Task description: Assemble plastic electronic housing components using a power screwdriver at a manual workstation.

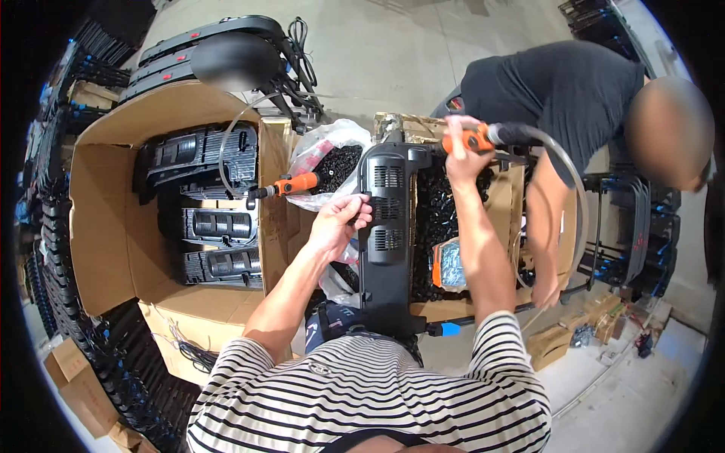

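A long black plastic cover (387, 249) with vented slots lies lengthwise in front of me, its near end close to my body. My left hand (343, 219) is closed at its left edge, fingers curled and thumb on top. My right hand (462, 151) grips an orange power screwdriver (476, 140) above the tray at the cover's far right, and a clear hose (578, 181) runs from the tool. A second orange screwdriver (296, 183) lies at the left on a plastic bag (351, 136) of small black parts.
At the left a large cardboard box (102, 219) holds several black vented covers (219, 225). Small black parts (434, 219) and a bag of screws (451, 264) lie in a box to the right. A co-worker (551, 98) bends over at the right, one hand reaching low. Black frames are stacked around.
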`<action>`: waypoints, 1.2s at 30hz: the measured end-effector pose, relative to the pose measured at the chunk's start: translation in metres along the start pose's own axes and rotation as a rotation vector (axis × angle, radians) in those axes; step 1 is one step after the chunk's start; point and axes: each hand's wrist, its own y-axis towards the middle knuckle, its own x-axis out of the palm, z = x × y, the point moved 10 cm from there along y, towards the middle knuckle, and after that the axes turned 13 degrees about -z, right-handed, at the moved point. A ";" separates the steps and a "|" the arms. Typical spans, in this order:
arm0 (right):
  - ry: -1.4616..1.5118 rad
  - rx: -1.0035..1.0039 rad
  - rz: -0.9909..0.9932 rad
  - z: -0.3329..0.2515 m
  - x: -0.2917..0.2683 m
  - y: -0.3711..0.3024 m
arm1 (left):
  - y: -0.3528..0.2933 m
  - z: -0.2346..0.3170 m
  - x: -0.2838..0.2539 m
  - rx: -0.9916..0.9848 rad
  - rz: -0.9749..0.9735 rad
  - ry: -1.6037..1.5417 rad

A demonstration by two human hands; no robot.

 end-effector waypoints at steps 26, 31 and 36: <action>0.616 0.220 0.182 -0.048 0.012 -0.069 | 0.048 -0.005 0.047 0.041 -0.229 -0.007; 0.667 0.158 0.216 -0.027 0.020 -0.061 | 0.059 -0.009 0.038 0.000 -0.230 -0.209; 0.472 0.011 0.218 -0.007 0.029 -0.022 | 0.051 -0.007 0.017 -0.005 0.023 -0.218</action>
